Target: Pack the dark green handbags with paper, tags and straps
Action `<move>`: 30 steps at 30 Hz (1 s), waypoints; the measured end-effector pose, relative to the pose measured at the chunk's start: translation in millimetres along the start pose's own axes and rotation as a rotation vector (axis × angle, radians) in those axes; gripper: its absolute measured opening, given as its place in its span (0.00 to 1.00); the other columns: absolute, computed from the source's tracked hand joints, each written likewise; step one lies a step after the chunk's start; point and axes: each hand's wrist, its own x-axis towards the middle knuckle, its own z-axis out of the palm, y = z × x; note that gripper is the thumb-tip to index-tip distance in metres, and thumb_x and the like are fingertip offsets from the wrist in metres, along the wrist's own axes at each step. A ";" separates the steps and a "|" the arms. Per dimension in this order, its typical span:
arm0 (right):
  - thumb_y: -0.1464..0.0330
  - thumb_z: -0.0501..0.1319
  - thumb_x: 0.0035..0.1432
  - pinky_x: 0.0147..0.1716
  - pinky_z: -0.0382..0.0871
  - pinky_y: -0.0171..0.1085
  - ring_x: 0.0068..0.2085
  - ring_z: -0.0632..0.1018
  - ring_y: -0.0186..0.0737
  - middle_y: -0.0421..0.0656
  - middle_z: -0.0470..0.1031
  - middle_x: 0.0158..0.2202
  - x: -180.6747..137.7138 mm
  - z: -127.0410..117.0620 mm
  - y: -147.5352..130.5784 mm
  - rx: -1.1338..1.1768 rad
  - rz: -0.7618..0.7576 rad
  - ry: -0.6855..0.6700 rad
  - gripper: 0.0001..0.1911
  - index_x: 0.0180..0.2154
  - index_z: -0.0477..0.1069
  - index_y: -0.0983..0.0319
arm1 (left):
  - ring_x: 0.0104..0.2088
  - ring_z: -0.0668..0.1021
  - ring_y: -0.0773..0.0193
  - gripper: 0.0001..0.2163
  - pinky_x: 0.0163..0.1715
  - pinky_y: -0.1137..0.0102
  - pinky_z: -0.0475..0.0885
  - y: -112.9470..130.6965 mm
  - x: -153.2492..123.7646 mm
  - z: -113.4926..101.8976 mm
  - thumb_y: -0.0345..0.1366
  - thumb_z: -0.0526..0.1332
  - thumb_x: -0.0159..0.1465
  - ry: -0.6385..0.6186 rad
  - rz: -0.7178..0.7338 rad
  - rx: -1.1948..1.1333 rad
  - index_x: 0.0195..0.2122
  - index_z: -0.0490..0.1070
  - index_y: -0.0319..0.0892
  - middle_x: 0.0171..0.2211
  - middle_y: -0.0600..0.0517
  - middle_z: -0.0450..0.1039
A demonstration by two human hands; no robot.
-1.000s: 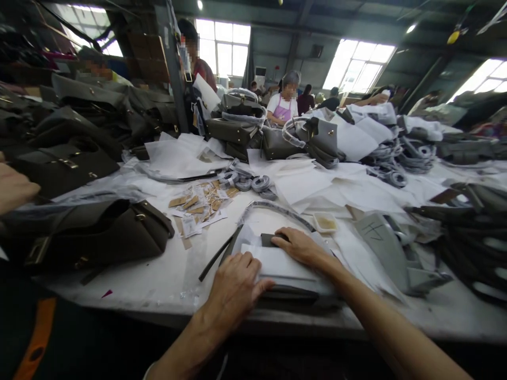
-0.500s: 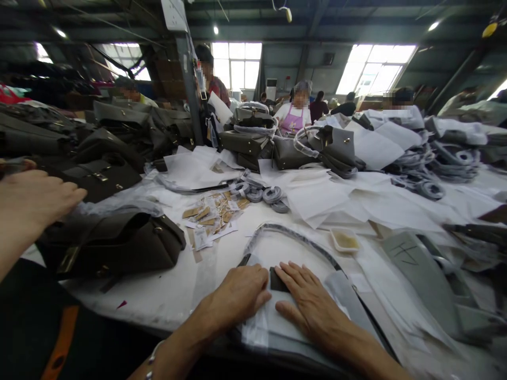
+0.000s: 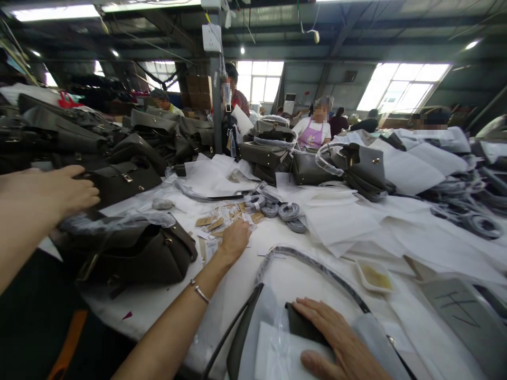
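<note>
My left hand [image 3: 236, 240] is at the near edge of a heap of small brown and white hang tags [image 3: 216, 221]. Its fingers curl downward, and whatever they hold is hidden. My right hand [image 3: 330, 330] lies open, fingers stretched, on the dark flap of a handbag [image 3: 307, 324] at the table's front edge. White wrapping [image 3: 283, 351] covers much of this bag. Its handle [image 3: 312, 264], wrapped in clear plastic, arches over the table beyond my right hand.
Another person's arm [image 3: 35, 211] reaches in from the left above a dark handbag [image 3: 146, 253]. Coiled wrapped straps [image 3: 289, 211], white paper sheets [image 3: 340, 221] and a shallow dish of yellowish stuff [image 3: 374, 275] lie ahead. Bags [image 3: 265, 155] are piled farther back.
My left hand has left the handbag and moved forward to the hang tags. My right hand stays on the flap. The camera view has shifted, and the other person's hand remains at the left.
</note>
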 end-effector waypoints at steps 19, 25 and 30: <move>0.49 0.61 0.58 0.62 0.60 0.55 0.63 0.66 0.56 0.48 0.65 0.64 2.8 1.0 -1.7 0.045 -0.027 0.051 0.34 0.63 0.63 0.52 | 0.47 0.75 0.59 0.06 0.48 0.67 0.67 -26.0 46.5 6.2 0.35 0.58 0.64 0.403 -0.168 -0.597 0.33 0.73 0.43 0.40 0.49 0.75; 0.50 0.60 0.59 0.62 0.60 0.54 0.62 0.67 0.57 0.49 0.66 0.63 2.9 1.0 -5.5 0.039 0.004 0.081 0.33 0.62 0.66 0.54 | 0.25 0.76 0.69 0.10 0.27 0.75 0.69 -20.6 41.3 -27.9 0.41 0.54 0.65 0.386 -0.305 -1.190 0.35 0.69 0.40 0.29 0.53 0.74; 0.54 0.63 0.57 0.62 0.60 0.54 0.62 0.67 0.56 0.49 0.69 0.61 -0.6 -6.6 -13.5 0.120 0.043 0.275 0.28 0.58 0.71 0.56 | 0.17 0.70 0.75 0.11 0.19 0.80 0.65 4.0 4.9 -47.6 0.41 0.64 0.59 0.181 -0.256 -1.602 0.32 0.66 0.40 0.23 0.57 0.71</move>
